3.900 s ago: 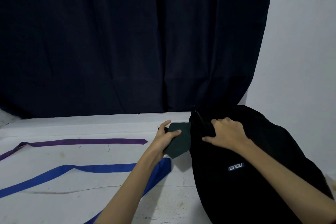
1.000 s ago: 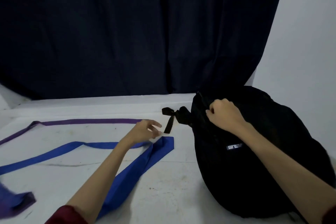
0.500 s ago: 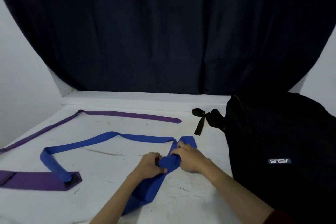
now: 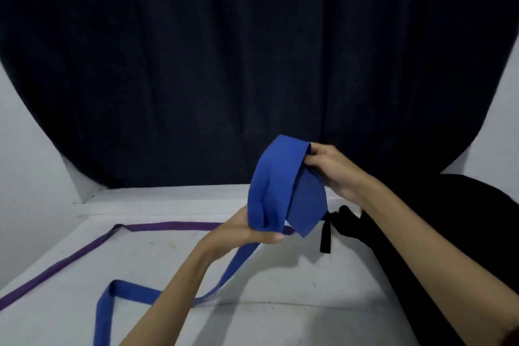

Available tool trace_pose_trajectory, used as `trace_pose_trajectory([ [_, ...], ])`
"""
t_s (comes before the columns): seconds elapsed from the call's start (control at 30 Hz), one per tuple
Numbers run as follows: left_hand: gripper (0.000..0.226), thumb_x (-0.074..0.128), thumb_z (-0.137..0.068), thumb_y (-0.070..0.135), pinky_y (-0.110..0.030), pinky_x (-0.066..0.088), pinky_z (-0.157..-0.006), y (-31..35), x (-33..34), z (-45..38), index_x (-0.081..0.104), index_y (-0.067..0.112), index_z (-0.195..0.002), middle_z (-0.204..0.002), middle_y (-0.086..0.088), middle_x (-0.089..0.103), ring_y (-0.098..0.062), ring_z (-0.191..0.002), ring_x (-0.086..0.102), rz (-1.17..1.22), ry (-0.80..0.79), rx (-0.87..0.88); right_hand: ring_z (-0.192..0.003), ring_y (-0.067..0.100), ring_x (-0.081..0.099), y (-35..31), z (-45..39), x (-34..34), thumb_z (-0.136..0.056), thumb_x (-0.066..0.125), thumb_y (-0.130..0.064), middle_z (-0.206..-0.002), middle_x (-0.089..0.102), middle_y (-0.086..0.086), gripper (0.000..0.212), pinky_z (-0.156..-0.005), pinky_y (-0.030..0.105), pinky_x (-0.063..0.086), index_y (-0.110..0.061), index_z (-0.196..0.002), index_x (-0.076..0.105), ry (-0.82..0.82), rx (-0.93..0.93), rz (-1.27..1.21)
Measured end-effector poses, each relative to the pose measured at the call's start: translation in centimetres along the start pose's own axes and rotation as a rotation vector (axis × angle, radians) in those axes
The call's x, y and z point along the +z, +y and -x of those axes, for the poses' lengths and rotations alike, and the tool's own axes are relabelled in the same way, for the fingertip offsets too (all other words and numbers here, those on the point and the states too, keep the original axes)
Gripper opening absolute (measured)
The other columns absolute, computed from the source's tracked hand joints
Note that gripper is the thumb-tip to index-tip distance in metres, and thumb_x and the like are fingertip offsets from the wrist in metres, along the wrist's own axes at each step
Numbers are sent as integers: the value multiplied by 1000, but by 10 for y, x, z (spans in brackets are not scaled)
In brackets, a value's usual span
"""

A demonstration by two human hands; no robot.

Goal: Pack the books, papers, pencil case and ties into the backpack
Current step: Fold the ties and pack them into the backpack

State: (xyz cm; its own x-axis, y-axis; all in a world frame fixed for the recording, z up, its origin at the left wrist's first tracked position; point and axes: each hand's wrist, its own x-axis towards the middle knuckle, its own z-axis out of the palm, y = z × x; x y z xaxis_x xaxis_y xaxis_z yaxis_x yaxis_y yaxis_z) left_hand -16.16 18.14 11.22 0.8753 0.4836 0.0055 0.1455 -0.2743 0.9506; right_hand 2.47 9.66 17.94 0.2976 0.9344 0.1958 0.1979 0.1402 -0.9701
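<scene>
— Since half a second ago the wide end of the blue tie has come up off the table; both hands were low on it then, and now it hangs folded in the air between them.

— How does each hand sit on it?

— The right hand is the higher one, its fingers curled and pinching the top of the fold, with the pointed end dangling below. The left hand is lower, palm up, thumb closed over the band where the loop turns back. Both are clamped on the cloth, one above the other, with the forearms reaching in from the lower edge. The narrow tail runs down from the left hand and trails across the table toward the near left.

— And the packing as a whole?

— No books, papers or pencil case lie on the table, so those are probably inside the backpack, which sits at the right edge, though its inside cannot be seen. A black ribbon end hangs at its mouth. The purple tie lies stretched out on the far left, untouched.

— So what is left?

— By the look of it, folding or rolling the blue one up, stowing it, then doing the same with the purple one.
</scene>
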Motion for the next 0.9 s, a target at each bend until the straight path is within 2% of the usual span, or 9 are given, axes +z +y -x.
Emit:
trace_pose_trajectory([
  [0.17, 12, 69, -86, 19, -22, 51, -75, 25, -8, -27, 61, 16, -94, -81, 6, 66, -14, -78, 64, 42, -5, 88, -75, 10, 63, -40, -13, -4, -96, 44, -3, -81, 68, -2, 28, -67, 21, 50, -17, -86, 66, 213, -43, -24],
  [0.3, 21, 69, -86, 21, -18, 38, -58, 27, -36, -28, 61, 25, -68, -62, 7, 42, -7, -56, 40, 42, -23, 83, -74, 21, 57, -13, -23, -32, -90, 43, 3, -78, 59, 9, 22, -59, 29, 46, -6, -81, 61, 583, 116, -109],
  [0.37, 9, 67, -88, 18, -16, 34, -54, 25, -50, -29, 70, 21, -80, -61, 7, 37, -7, -56, 34, -17, 11, 41, -76, 23, 54, 18, -20, -40, -87, 50, 1, -76, 56, 10, 14, -58, 30, 42, -5, -78, 59, 632, 214, 71],
  [0.43, 18, 66, -88, 21, -15, 33, -52, 27, -61, -33, 72, 10, -101, -63, 8, 40, -6, -55, 33, -64, 53, 16, -74, 19, 51, 50, -15, -47, -84, 60, -3, -76, 55, 9, 13, -60, 27, 39, -8, -73, 57, 432, 345, 476],
  [0.53, 19, 65, -90, 21, -16, 34, -54, 40, -74, -39, 72, 11, -104, -66, 7, 48, -5, -56, 36, -119, 72, 33, -63, 11, 49, 68, -2, -47, -88, 62, -19, -75, 54, 3, 13, -51, 21, 39, -9, -83, 56, 39, 610, 898],
  [0.6, 12, 64, -90, 16, -16, 37, -56, 53, -80, -46, 72, 13, -99, -69, 7, 54, -4, -59, 43, -254, 101, 75, -64, 13, 55, 61, 2, -44, -91, 59, -25, -78, 57, 3, 15, -50, 19, 43, -10, -89, 57, -8, 588, 830],
  [0.7, 12, 63, -90, 11, -14, 42, -69, 77, -79, -55, 70, 19, -94, -84, 10, 66, 3, -72, 57, -489, 95, 209, -87, 10, 60, 28, -3, -29, -91, 61, -32, -102, 66, -5, 17, -69, 20, 44, -20, -102, 66, 45, 267, 591],
  [0.8, 16, 63, -90, 14, -15, 47, -79, 108, -72, -55, 71, 21, -102, -93, 7, 70, 1, -84, 60, -574, 18, 300, -109, 4, 59, -15, -9, -1, -88, 61, -37, -114, 67, -14, 24, -87, 24, 46, -33, -111, 65, -125, 109, 285],
  [0.9, 22, 60, -91, 11, -16, 47, -84, 131, -76, -53, 69, 19, -110, -96, 8, 70, -1, -87, 62, -573, 18, 380, -96, 13, 67, -34, -19, 16, -90, 60, -26, -100, 72, -4, 14, -87, 30, 51, -19, -98, 69, -162, 15, 244],
])
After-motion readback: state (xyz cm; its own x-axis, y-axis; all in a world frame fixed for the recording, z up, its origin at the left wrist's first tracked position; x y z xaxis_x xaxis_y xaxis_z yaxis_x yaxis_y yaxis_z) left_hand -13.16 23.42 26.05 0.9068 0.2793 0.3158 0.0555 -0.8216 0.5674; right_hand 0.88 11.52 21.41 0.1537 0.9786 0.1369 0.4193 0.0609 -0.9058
